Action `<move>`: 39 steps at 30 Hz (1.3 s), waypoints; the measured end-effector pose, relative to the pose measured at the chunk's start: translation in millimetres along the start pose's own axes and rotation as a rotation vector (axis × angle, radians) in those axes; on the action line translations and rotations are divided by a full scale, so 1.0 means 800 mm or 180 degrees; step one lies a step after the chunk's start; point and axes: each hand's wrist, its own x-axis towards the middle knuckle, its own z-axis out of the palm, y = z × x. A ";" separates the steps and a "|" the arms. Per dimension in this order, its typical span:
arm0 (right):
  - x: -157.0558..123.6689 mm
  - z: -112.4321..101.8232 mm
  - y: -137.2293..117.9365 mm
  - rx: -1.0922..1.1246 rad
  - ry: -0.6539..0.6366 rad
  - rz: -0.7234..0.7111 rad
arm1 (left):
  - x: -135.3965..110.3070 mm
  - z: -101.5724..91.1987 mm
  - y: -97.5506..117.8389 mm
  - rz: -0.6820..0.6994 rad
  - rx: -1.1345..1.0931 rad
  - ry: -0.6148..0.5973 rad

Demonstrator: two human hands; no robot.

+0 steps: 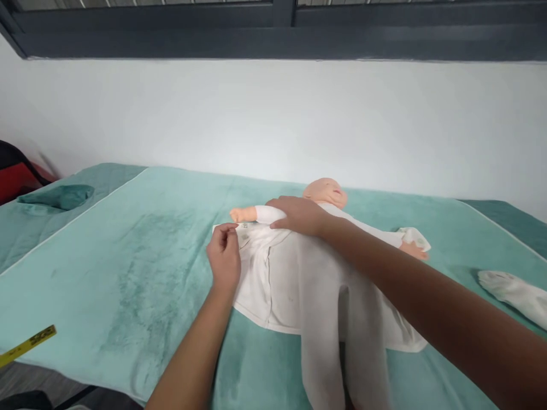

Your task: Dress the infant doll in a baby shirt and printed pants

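Note:
A baby doll lies on its back on a teal towel, wearing a white sleepsuit that is open along its left side. My left hand pinches the loose edge of the sleepsuit near the doll's shoulder, fingers closed on the fabric. My right hand lies across the doll's chest and upper arm, fingers curled over the white sleeve. The doll's bare hand sticks out just beyond my fingers.
A white sock-like cloth lies on the towel at the right. A folded teal cloth sits at the far left, with a red and black object behind it. A yellow tape measure pokes in at the lower left. A white wall stands behind.

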 end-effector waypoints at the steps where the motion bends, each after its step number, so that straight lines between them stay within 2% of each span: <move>1: -0.003 -0.003 0.003 0.0098 0.0019 0.0004 | 0.002 0.002 -0.001 -0.0069 0.0233 -0.0161; 4: -0.011 -0.007 0.006 0.0323 0.0062 0.0024 | 0.006 0.008 -0.002 -0.0045 0.1037 -0.0753; 6: -0.013 -0.007 0.004 0.0418 0.0000 -0.0034 | 0.007 0.012 -0.003 0.0079 0.1345 -0.0914; 8: -0.014 -0.004 0.001 0.0453 -0.0096 -0.0121 | 0.007 0.014 -0.005 0.0113 0.1307 -0.0951; 13: -0.011 0.004 -0.005 0.0397 -0.0222 -0.0171 | 0.006 0.007 -0.006 -0.0139 0.0710 -0.0985; 16: -0.010 0.007 -0.004 0.0353 -0.0198 -0.0111 | 0.006 0.001 0.000 -0.0394 0.0119 -0.0967; 22: -0.007 0.011 -0.002 0.0118 -0.0181 -0.0064 | 0.011 -0.006 0.015 -0.1524 -0.1515 -0.0599; 24: -0.005 0.012 -0.001 -0.0038 -0.0174 0.0010 | 0.013 -0.008 0.018 -0.1684 -0.1778 -0.0566; 28: -0.003 0.014 0.000 -0.0393 -0.0203 0.0241 | 0.012 -0.012 0.021 -0.1711 -0.2104 -0.0546; 35: -0.003 0.014 -0.003 -0.0766 -0.0369 0.0248 | 0.008 -0.012 0.023 -0.1470 -0.2145 -0.0997; 37: -0.002 0.017 -0.004 -0.0911 -0.0373 0.0216 | 0.004 -0.009 0.024 -0.1299 -0.2017 -0.1194; 39: 0.000 0.022 -0.005 -0.1025 -0.0347 0.0183 | -0.001 -0.008 0.026 -0.1136 -0.1743 -0.1567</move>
